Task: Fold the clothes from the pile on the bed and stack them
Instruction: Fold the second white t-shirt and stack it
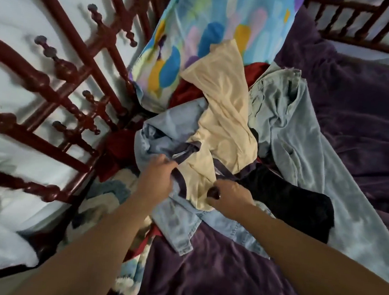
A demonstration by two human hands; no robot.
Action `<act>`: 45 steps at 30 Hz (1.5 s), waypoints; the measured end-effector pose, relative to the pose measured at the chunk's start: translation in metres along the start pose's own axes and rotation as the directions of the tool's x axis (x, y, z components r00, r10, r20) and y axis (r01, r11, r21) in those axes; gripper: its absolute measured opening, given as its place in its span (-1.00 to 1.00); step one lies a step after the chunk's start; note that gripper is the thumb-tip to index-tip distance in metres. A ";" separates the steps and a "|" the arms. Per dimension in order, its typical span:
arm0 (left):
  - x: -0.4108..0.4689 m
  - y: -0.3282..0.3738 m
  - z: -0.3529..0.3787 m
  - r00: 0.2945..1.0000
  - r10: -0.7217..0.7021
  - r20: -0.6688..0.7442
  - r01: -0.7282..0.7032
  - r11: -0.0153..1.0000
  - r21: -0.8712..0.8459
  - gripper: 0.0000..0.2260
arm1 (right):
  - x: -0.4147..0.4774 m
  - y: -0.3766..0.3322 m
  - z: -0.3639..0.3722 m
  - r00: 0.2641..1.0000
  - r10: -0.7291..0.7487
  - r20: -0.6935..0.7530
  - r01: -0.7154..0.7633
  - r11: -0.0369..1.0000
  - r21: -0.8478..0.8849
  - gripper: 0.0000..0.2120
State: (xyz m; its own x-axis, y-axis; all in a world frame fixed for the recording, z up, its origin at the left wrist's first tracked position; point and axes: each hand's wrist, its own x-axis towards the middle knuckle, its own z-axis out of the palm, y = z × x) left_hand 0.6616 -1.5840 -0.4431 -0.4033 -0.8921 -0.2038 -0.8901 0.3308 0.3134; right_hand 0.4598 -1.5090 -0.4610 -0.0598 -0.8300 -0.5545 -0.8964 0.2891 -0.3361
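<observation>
A pile of clothes lies on the purple bedspread (223, 281). On top is a cream garment with dark trim (225, 117). Under it lie a light blue denim shirt (177, 219), pale jeans (306, 158) stretching to the right, a black garment (291, 197) and a red garment (187, 92). My left hand (157, 177) is shut on the cream garment's dark trim at its lower left edge. My right hand (229, 198) pinches the same garment's lower edge a little to the right.
A colourful patterned pillow (200, 29) leans at the head of the bed behind the pile. A dark red turned-wood bed frame (61, 68) runs along the left. A patterned blanket (128, 281) hangs at the bed's left edge. A white wall lies beyond the frame.
</observation>
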 end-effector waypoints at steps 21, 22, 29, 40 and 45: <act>-0.002 0.178 -0.146 0.927 0.372 0.035 -0.332 0.862 -0.382 -0.82 | -0.193 0.111 -0.100 0.873 0.281 -0.398 -0.149 0.932 0.331 -0.06; -0.009 0.198 -0.163 0.917 0.398 0.018 -0.355 0.836 -0.420 -0.82 | -0.212 0.115 -0.111 0.866 0.260 -0.426 -0.106 0.930 0.351 -0.06; -0.099 0.340 -0.257 0.781 0.612 -0.125 -0.597 0.674 -0.436 -0.82 | -0.367 0.137 -0.189 0.738 0.144 -0.660 0.177 0.902 0.395 -0.19; -0.211 0.443 -0.312 0.685 0.729 -0.002 -0.715 0.671 -0.194 -0.75 | -0.505 0.172 -0.239 0.502 0.413 -0.760 0.318 0.729 0.607 -0.80; -0.206 0.453 -0.309 0.754 0.657 0.025 -0.655 0.748 0.104 -0.74 | -0.601 0.187 -0.284 0.495 0.253 -0.831 0.297 0.850 0.436 -0.82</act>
State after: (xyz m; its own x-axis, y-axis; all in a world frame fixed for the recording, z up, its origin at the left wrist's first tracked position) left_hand 0.4068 -1.3457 0.0280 -0.8939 -0.4472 0.0289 -0.4236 0.8642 0.2717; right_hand 0.2029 -1.0915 0.0260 -0.6216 -0.7342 0.2731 -0.5878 0.2069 -0.7821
